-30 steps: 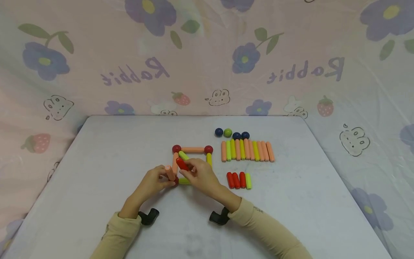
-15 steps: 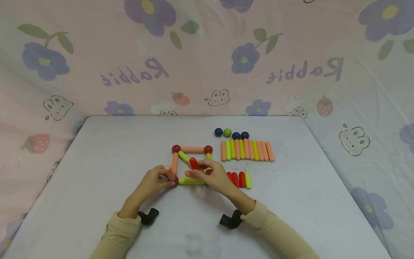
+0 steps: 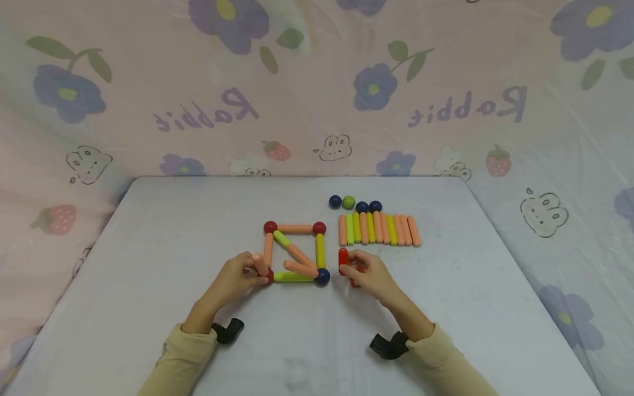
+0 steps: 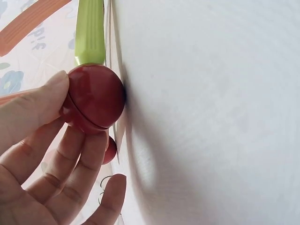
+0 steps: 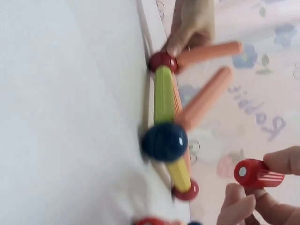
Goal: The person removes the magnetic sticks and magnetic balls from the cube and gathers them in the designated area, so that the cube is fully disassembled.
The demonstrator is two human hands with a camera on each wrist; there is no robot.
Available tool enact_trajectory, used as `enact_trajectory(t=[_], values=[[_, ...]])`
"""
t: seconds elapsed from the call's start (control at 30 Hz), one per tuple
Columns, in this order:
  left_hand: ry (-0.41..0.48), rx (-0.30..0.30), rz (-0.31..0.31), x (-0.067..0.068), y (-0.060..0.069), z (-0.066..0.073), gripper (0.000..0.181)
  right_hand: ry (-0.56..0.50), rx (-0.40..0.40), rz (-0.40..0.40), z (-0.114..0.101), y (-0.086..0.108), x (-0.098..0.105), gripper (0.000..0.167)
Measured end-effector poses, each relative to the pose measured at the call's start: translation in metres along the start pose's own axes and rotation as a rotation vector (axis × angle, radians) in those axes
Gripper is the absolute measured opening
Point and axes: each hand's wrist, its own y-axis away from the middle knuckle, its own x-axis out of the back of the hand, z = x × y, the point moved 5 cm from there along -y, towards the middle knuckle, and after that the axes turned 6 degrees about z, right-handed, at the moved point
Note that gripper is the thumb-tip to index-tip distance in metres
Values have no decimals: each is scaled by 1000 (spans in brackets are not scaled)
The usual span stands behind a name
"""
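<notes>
My left hand (image 3: 240,275) pinches the red ball (image 4: 97,96) at the near left corner of a square of rods and balls. An orange rod (image 3: 259,264) leans upward from that ball. A lime rod (image 3: 293,276) joins it to a dark blue ball (image 3: 322,276) at the near right corner. Another orange rod (image 3: 300,268) slants up from the blue ball. To the square's right, my right hand (image 3: 371,275) holds a short red rod (image 5: 258,174) between thumb and fingers, raised off the table. The hand partly covers other red rods (image 3: 354,282).
Behind the right hand lies a row of orange, yellow and lime rods (image 3: 378,229). Beyond it sit several balls, dark blue (image 3: 335,202) and green (image 3: 349,202). The square's far corners are red balls (image 3: 319,227). A patterned cloth (image 3: 297,99) hangs behind the white table (image 3: 198,203).
My right hand has moved from the near left corner, across the square, to its right side, carrying the red rod. The left hand has stayed on the red ball.
</notes>
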Motion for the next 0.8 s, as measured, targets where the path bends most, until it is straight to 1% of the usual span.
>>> enact_trajectory(t=[0.13, 0.23, 0.33, 0.53, 0.7, 0.8], values=[[15, 13, -3, 0, 0, 0, 11, 20, -76, 63, 15, 6, 24, 31], [20, 16, -6, 1, 1, 1, 11, 50, -94, 105, 25, 9, 39, 35], [21, 20, -7, 1, 0, 2, 10, 63, -114, 124, 36, 10, 51, 39], [18, 16, -7, 0, -1, 1, 10, 66, -137, 99, 53, 10, 67, 44], [19, 17, -8, 0, 0, 0, 11, 152, -139, 78, 59, 12, 72, 42], [22, 18, -11, 0, 0, 1, 11, 178, -151, 54, 63, 14, 71, 38]])
